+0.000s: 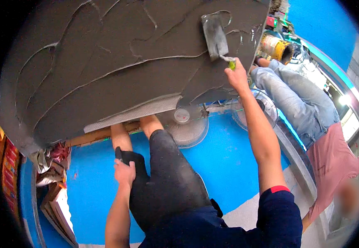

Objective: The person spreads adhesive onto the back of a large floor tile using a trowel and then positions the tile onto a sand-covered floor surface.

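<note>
Trowel handle [231, 64]: mostly hidden inside the closed right hand [237, 76]; only a green stub shows.
Dark thing [118, 153] in the left hand [124, 172]: fingers cover it; its kind cannot be told.
Feet: hidden behind the lower edge of the grey plastered slab [117, 70].
Fan [186, 126] at 12 o'clock of the knees: top covered by the slab.
Second fan [257, 109]: crossed by the right forearm.
Other person [312, 120] at 3 o'clock: face blurred, one arm cut by the rim.
Boxes [6, 165] at 9 o'clock: cut by the dark rim, contents unclear.
Yellow bucket [275, 47] at 1 o'clock: partly hidden behind the slab's corner.
</note>
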Action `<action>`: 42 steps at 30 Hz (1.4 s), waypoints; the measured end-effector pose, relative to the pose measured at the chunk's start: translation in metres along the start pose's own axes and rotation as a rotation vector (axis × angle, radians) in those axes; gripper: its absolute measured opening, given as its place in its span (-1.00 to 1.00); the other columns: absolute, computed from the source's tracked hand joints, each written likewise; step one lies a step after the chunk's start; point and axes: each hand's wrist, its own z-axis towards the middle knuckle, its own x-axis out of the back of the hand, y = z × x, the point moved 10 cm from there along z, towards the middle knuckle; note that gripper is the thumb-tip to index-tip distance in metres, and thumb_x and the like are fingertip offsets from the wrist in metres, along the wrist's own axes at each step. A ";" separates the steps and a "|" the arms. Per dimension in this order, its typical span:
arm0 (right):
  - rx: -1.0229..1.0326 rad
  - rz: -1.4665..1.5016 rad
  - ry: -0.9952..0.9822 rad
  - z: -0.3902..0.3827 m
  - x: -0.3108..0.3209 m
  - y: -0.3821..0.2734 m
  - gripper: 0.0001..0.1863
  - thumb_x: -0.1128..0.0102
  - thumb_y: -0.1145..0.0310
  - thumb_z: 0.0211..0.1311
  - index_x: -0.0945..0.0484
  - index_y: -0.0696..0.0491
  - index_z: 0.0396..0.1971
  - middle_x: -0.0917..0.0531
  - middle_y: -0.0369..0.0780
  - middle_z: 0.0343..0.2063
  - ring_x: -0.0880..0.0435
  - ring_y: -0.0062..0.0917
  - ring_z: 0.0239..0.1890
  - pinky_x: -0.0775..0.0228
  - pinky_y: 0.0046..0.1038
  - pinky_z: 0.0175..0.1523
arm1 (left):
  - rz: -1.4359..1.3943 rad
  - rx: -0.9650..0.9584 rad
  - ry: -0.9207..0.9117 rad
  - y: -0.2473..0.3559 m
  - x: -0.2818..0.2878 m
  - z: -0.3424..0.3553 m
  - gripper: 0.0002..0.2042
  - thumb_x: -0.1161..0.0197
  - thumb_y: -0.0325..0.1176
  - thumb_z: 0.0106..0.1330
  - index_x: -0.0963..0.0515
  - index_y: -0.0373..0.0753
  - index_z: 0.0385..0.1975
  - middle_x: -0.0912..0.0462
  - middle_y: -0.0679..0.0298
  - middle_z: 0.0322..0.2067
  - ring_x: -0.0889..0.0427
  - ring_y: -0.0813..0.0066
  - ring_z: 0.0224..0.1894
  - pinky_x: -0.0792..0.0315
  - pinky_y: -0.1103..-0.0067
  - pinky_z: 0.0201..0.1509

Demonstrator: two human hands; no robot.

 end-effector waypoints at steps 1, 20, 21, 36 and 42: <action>0.045 -0.061 -0.030 -0.010 -0.013 -0.001 -0.63 -0.11 0.38 0.00 -0.34 0.11 -0.14 -0.58 0.09 -0.32 -0.54 0.08 -0.20 -0.38 -0.11 -0.12 | -0.004 -0.009 0.009 0.002 -0.001 0.002 -0.23 -0.18 -0.05 0.13 -0.05 -0.44 0.22 -0.43 -0.19 -0.04 -0.53 -0.10 -0.06 -0.45 0.22 0.01; 0.313 -0.635 -0.388 -0.224 -0.134 0.101 -0.69 -0.03 0.51 0.02 -0.38 0.04 -0.16 -0.47 -0.14 -0.29 -0.47 -0.22 -0.18 -0.28 -0.16 -0.11 | -0.083 -0.026 0.003 -0.004 -0.004 0.008 -0.25 -0.22 -0.09 0.11 -0.11 -0.44 0.20 -0.42 -0.17 -0.05 -0.53 -0.07 -0.06 -0.44 0.24 0.03; 0.322 -0.643 -0.362 -0.226 -0.123 0.109 -0.69 -0.03 0.50 0.01 -0.39 0.04 -0.16 -0.47 -0.14 -0.28 -0.47 -0.22 -0.19 -0.28 -0.15 -0.12 | -0.130 -0.073 0.039 -0.012 -0.012 0.010 -0.25 -0.22 -0.09 0.11 -0.11 -0.45 0.19 -0.42 -0.17 -0.05 -0.53 -0.07 -0.06 -0.44 0.24 0.03; 0.161 -0.039 -0.069 0.047 -0.009 -0.123 -0.64 -0.05 0.32 0.06 -0.27 0.10 -0.14 -0.56 0.10 -0.42 -0.55 0.08 -0.31 -0.39 -0.09 -0.22 | -0.077 0.022 -0.020 -0.005 -0.009 0.008 -0.22 -0.20 -0.05 0.10 -0.07 -0.46 0.20 -0.42 -0.14 -0.02 -0.54 -0.02 -0.07 -0.48 0.27 -0.02; 0.359 -0.300 -0.453 -0.082 -0.128 -0.099 -0.50 -0.21 0.40 0.00 -0.25 0.08 -0.03 -0.55 0.12 -0.22 -0.51 0.10 -0.15 -0.38 -0.02 -0.13 | -0.106 0.024 0.001 -0.014 -0.015 0.009 -0.20 -0.21 -0.05 0.10 -0.07 -0.48 0.21 -0.43 -0.13 -0.03 -0.56 -0.01 -0.08 -0.49 0.26 -0.03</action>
